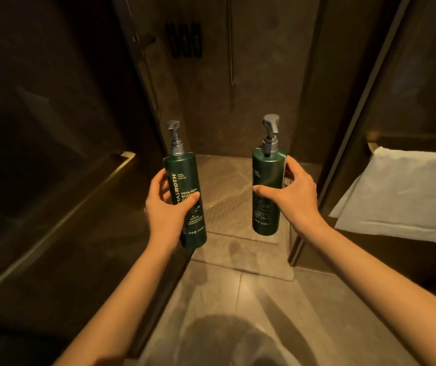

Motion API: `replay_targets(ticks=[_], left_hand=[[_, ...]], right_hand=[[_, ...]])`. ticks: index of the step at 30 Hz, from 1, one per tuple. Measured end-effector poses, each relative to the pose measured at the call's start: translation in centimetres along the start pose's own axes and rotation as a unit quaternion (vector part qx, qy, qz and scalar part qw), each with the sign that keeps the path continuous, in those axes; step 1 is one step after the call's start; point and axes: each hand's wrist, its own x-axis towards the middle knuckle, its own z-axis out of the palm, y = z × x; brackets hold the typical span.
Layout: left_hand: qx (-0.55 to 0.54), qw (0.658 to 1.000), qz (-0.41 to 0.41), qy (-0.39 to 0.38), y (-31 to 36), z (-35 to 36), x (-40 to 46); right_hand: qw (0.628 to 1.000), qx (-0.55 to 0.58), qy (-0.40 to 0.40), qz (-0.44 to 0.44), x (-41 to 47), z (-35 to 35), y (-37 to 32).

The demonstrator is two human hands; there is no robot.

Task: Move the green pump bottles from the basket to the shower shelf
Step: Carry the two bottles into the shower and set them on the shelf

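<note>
I hold two dark green pump bottles with grey pump heads upright in front of the shower opening. My left hand [168, 204] grips the left bottle [185, 170] around its middle; white lettering faces me. My right hand [290, 196] grips the right bottle [265, 204] from its right side, with its label turned mostly away. Both bottles hang in the air above the shower's threshold. A dark slotted fixture [186, 40] sits high on the shower's back wall; I cannot tell if it is the shelf. No basket is in view.
A dark glass panel with a brass rail [79, 204] stands to the left. On the right, a white towel [407, 191] hangs over a rail on another glass panel. A thin shower hose [230, 48] runs down the back wall. Beige floor tiles [238, 299] lie below.
</note>
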Motion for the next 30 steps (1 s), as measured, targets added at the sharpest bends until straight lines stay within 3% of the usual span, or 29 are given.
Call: replay_targets(ticks=[8, 14, 25, 30], left_hand=[[0.024, 0.999, 0.024, 0.004, 0.2, 8.5, 16.6], [0.004, 1.0, -0.014, 0.021, -2.0, 13.2, 27.3], [0.022, 0.995, 0.073, 0.068, -2.2, 17.1, 53.0], [0.029, 0.995, 0.053, 0.084, -4.4, 19.5, 60.5]], right_hand=[[1.0, 0.019, -0.004, -0.004, 18.8, 2.2, 0.6], [0.999, 0.04, -0.023, 0.009, 29.9, 6.0, 2.9], [0.996, 0.062, -0.017, -0.065, 55.4, 16.7, -0.4], [0.996, 0.06, -0.034, -0.054, 63.3, 20.5, 2.2]])
